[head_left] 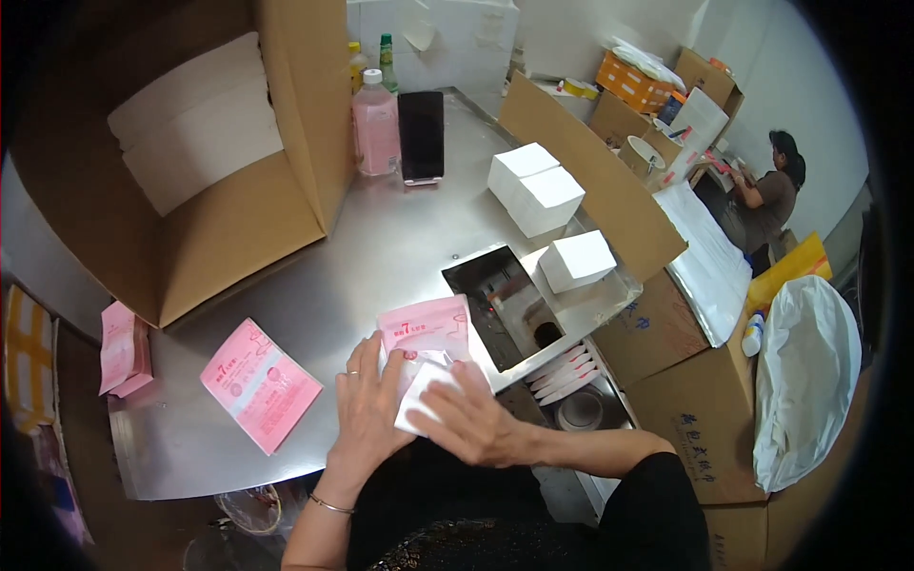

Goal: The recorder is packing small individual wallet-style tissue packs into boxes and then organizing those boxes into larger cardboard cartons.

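In front of me a pink printed plastic bag [428, 322] lies on the metal table, its near end between my hands. My left hand [367, 404], with a ring and a bracelet, has its fingers along the bag's left side and grips its edge. A white folded tissue pack [419, 395] sits at the bag's near end, partly over the pink film. My right hand [476, 419] holds this pack, fingers spread across its top and thumb at its near side. How far the pack reaches into the bag is hidden. Left of my hands lies a flat stack of pink bags [262, 385].
A large open cardboard box [243, 209] stands at the left. A phone [421, 138] leans by a pink bottle [375, 124]. White tissue blocks [578, 260] stand right, beside a dark square opening [505, 305]. Cartons [695, 409] border the right side; another person [776, 190] sits farther off.
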Demonstrator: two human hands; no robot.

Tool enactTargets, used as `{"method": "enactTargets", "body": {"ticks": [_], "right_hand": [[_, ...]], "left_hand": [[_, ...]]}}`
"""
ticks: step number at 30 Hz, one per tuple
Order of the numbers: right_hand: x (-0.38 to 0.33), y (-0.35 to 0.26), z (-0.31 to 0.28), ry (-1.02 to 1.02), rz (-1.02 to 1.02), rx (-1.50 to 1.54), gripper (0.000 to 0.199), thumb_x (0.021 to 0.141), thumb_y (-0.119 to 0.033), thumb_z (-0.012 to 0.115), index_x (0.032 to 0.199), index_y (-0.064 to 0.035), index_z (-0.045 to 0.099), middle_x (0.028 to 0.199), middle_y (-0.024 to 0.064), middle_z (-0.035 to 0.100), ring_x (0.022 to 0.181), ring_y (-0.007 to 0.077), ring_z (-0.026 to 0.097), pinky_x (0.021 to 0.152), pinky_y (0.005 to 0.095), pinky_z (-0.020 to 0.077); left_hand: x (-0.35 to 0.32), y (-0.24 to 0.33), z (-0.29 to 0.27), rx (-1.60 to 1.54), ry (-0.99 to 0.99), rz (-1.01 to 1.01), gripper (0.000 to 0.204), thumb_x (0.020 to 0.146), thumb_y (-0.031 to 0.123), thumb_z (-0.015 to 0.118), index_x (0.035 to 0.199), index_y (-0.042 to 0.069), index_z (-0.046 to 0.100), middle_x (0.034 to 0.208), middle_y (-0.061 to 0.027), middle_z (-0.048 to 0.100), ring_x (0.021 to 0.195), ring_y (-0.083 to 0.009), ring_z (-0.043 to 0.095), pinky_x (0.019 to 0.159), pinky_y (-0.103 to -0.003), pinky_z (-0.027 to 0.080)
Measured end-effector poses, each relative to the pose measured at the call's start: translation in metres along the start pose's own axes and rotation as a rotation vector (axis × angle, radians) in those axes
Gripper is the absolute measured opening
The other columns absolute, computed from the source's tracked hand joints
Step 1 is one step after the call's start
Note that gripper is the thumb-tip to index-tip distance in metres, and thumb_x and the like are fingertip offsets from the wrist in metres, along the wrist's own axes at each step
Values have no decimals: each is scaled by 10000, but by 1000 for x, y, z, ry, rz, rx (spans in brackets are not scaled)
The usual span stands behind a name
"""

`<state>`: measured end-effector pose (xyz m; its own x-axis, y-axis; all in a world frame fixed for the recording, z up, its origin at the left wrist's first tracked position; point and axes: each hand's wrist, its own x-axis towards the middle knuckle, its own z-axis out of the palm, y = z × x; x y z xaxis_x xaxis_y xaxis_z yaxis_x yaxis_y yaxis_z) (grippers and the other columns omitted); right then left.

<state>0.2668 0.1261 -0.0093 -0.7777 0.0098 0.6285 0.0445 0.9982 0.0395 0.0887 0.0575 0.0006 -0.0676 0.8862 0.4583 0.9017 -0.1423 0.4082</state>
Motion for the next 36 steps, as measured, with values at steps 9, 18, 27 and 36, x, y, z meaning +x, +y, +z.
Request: {"method": "enactTargets", "body": {"ticks": [9,18,27,36], "right_hand": [[27,38,6,66,358,164,104,718,-20,600,812,16,574,868,205,599,747,381,591,962,500,475],[-48,167,-62,83,808,-594,144,881,-128,640,956,-13,683,870,137,573,883,308,557,809,476,417],[-52,162,-61,230,727,-639,246,800,-5,604,1033,-8,681,995,150,623,949,328,579,803,433,451],[11,24,23,-81,240,-107,387,782,-153,634,1135,6,639,1026,215,601,1086,392,596,1083,661,320]], "left_hand": [[5,3,-1,215,-21,-42,634,737,326,723,1318,115,584,1470,-230,430,1297,-439,421,954,-513,354],[18,23,-4,296,-155,-106,565,806,473,706,1221,92,653,1092,-203,543,923,-365,533,807,-503,382],[14,33,-11,225,-232,24,431,814,372,718,1081,44,633,1161,-183,565,999,-337,570,867,-493,416],[12,9,-7,-5,-53,18,653,690,176,743,1310,79,561,1059,-181,526,925,-352,528,767,-469,433]]}}
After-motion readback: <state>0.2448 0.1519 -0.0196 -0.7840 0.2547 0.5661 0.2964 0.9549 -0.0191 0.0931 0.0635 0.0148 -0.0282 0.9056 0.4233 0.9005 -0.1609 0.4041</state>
